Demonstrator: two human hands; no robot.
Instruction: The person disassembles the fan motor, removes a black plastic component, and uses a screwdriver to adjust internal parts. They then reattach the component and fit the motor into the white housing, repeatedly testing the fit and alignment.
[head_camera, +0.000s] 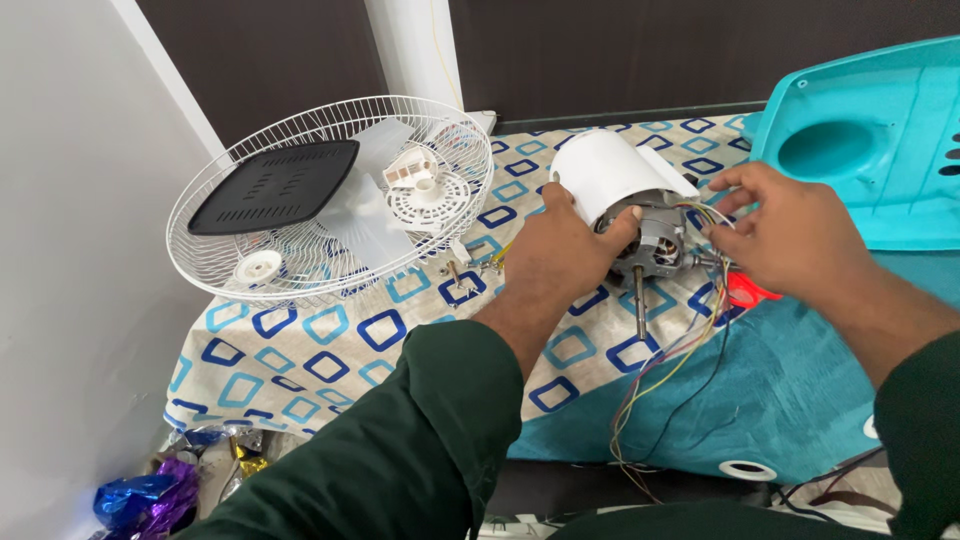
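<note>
A white fan grille (330, 195) lies at left on the patterned surface (330, 345), holding a black panel (275, 185) and white parts. At centre, the left hand (555, 255) grips the motor (650, 240) under its white cover (605, 170), shaft pointing toward the person. The right hand (790, 230) pinches the motor's wires (705, 212); a turquoise housing (870, 140) sits far right.

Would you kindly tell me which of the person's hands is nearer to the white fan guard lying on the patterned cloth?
Left. The left hand grips the fan motor just right of the fan guard; the right hand is farther right, at the motor's wires.
</note>
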